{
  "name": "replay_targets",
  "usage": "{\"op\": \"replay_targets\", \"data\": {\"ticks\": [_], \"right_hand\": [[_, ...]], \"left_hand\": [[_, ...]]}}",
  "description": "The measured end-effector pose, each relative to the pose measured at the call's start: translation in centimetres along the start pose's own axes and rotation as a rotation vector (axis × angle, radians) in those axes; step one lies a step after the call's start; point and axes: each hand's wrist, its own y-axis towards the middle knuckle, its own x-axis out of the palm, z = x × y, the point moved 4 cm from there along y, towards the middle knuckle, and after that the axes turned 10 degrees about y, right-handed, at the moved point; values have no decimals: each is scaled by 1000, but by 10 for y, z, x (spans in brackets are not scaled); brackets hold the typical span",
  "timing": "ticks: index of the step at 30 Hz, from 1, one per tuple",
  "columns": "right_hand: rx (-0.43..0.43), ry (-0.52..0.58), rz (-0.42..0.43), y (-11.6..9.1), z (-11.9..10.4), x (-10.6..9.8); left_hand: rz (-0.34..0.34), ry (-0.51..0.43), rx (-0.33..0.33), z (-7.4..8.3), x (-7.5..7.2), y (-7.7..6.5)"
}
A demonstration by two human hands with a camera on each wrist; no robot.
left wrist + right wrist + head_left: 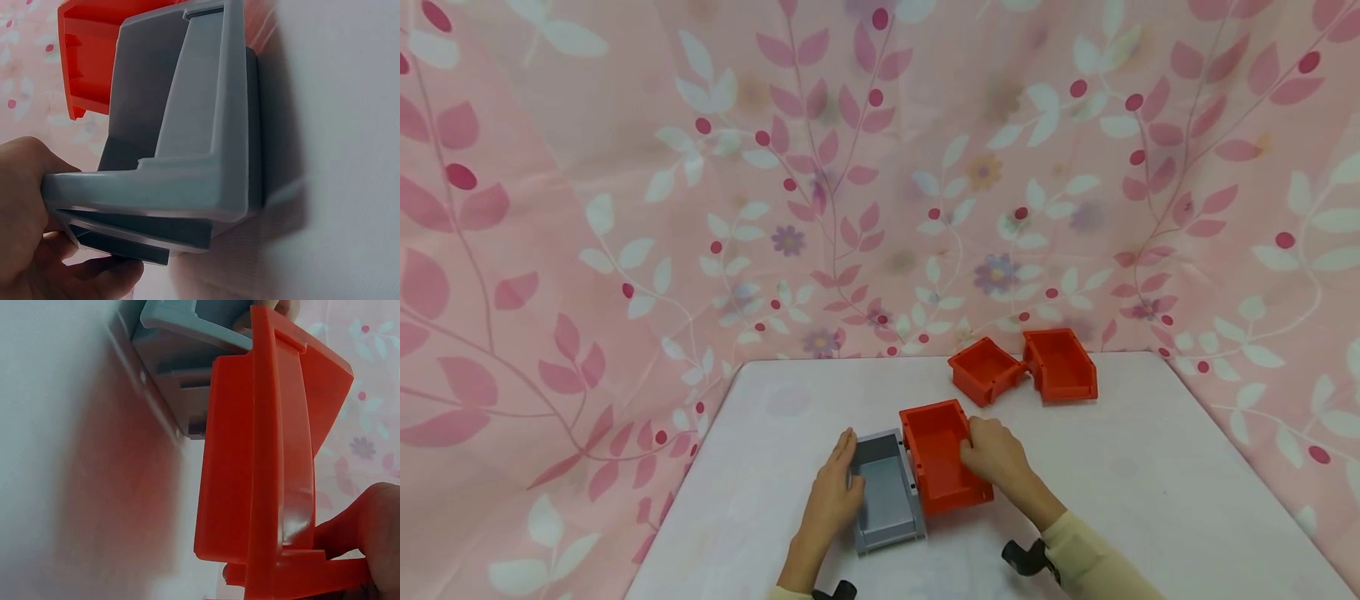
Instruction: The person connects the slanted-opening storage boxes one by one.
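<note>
A grey plastic storage bin [886, 492] sits on the white table in front of me. My left hand [833, 492] grips its left wall, thumb over the rim and fingers along the outside. Close against its right side is a red storage bin [940, 458], tilted and raised off the table, with its shadow below it in the right wrist view. My right hand [997, 454] holds the red bin by its right wall, thumb at the inner side. In the left wrist view the grey bin [187, 187] shows its low front lip toward the camera.
Farther back on the right, a small red bin [987, 371] touches a larger red bin [1062, 365]. The white table [760, 467] ends at a pink floral cloth [850, 208] hanging behind it.
</note>
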Motion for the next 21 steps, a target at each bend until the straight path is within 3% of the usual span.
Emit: {"op": "replay_targets", "data": {"ticks": [10, 13, 18, 21], "right_hand": [[46, -75, -27, -5, -3, -3], [40, -110, 27, -4, -6, -8], [-90, -121, 182, -3, -27, -9], [-239, -58, 164, -6, -45, 1]], "left_hand": [[-5, 1, -5, 4, 3, -5], [-11, 3, -13, 6, 5, -7], [-4, 9, -6, 11, 6, -10], [-3, 8, 3, 15, 6, -13]]}}
